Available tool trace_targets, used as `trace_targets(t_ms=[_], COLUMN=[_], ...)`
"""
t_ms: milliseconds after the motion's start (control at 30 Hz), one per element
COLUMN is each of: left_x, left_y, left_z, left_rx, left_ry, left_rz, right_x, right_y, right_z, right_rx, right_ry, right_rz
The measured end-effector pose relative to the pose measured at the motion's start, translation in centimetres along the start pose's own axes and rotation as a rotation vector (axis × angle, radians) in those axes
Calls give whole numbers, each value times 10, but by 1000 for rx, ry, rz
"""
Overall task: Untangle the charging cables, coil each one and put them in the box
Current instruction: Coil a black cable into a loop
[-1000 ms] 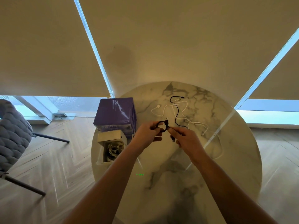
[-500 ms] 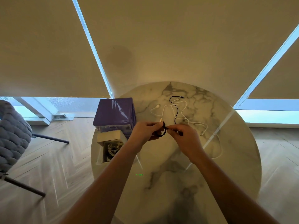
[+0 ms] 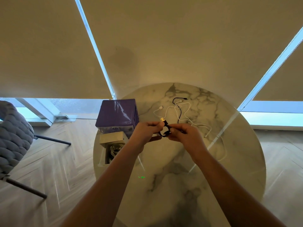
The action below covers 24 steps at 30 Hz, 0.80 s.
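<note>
You hold the black cable between your two hands, just above the counter and near its middle. Your left hand has its fingers curled around the small loop already made, and the gold USB plug stands out above its fingertips. Your right hand pinches the cable just beside the loop, on the right side of it. From this pinch the free part of the black cable runs away from you, toward the far edge of the counter, where its other end lies. So the long axis of the loose part goes from your hands forward, and it crosses the white cables on the way; I cannot tell if it lies over or under them at each crossing. The right hand is the nearer one to this loose part, so I think it should feed the cable toward you while the left hand keeps the loop. The box is open at the left edge of the counter, close to your left forearm, below the purple case, and some pale cables already lie in it.
</note>
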State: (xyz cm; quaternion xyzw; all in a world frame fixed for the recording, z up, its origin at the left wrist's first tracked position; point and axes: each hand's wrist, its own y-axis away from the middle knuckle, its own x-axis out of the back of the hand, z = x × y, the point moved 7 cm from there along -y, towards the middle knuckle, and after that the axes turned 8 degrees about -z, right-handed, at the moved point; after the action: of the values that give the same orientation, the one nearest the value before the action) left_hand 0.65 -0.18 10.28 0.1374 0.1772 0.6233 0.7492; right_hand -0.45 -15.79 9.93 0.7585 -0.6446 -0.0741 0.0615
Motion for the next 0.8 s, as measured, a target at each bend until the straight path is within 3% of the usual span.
trace_targets(t_ms=[300,533,800], left_x=[0,-5,-10], left_y=[0,2,1], left_z=[-1,4,3], left_rx=[-20,-95,-108], left_ry=[-18,12,29], left_rz=[32,41,37], right_x=[-10,-20,-22], right_y=[3,5,5], right_z=[8,14,15], right_rx=[-63,-206,-275], right_ry=[-462,-436,-383], right_rz=[-77,-153,-68])
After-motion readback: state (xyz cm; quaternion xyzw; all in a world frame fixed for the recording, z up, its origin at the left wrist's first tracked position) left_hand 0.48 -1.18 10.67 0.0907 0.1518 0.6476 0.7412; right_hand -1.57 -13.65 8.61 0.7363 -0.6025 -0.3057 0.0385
